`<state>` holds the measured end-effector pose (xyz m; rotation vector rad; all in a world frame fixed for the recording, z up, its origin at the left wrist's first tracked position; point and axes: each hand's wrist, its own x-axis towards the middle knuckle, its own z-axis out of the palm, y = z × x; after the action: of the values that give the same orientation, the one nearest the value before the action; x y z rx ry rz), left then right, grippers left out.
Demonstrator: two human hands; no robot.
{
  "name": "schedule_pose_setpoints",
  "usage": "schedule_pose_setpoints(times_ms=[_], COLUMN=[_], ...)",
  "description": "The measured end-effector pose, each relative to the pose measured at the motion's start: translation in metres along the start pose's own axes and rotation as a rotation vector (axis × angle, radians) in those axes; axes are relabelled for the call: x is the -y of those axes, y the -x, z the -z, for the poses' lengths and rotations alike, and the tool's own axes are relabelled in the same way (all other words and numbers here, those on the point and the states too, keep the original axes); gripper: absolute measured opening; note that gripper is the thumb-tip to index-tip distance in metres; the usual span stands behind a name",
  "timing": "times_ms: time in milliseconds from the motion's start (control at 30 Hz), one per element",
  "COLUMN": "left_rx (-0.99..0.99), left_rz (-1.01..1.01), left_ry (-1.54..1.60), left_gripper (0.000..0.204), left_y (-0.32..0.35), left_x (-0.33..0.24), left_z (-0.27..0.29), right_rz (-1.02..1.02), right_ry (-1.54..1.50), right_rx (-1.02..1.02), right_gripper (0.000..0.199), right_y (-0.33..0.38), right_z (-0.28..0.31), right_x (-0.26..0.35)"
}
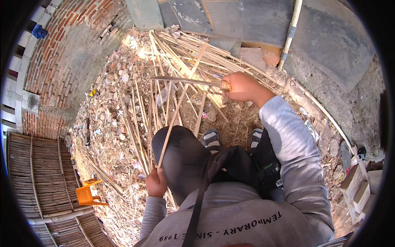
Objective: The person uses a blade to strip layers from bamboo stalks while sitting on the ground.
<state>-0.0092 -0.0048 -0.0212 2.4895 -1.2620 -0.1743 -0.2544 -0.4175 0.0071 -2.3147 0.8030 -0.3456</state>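
My left hand [156, 182] is closed round the lower end of a long, pale bamboo strip [173, 123], which slants up and away to the right. In my right hand [243, 87] is the wooden handle of a machete [177, 79]. Its long, straight blade points left and crosses the strip in its upper part. Whether the edge touches the strip or only overlaps it in view, I cannot tell. Beyond the blade lies a pile of split bamboo strips [193, 49], and more loose strips [133, 131] lie on the ground to the left of the held one.
Rubble and shavings [107, 119] cover the ground round my sandalled feet [211, 140]. A brick wall [53, 74] rises at the left, near an orange plastic chair [87, 193] and a bamboo slat panel [43, 177]. Grey sheets [251, 20] and a pale pipe [291, 35] stand at the back.
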Motion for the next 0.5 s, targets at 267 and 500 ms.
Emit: schedule_pose_setpoints(times_ms=[267,500], left_rx=[-0.008,-0.019], left_rz=[0.016,0.012], left_ry=[0.008,-0.014], left_gripper=[0.047,0.046], left_y=[0.002,0.000], left_x=[-0.002,-0.001], left_z=[0.001,-0.001], right_rz=[0.164,-0.101], right_ry=[-0.083,0.051], right_rx=[0.082,0.014], right_gripper=[0.018,0.033], right_y=[0.002,-0.002], right_z=[-0.030,0.003], right_x=[0.004,-0.003])
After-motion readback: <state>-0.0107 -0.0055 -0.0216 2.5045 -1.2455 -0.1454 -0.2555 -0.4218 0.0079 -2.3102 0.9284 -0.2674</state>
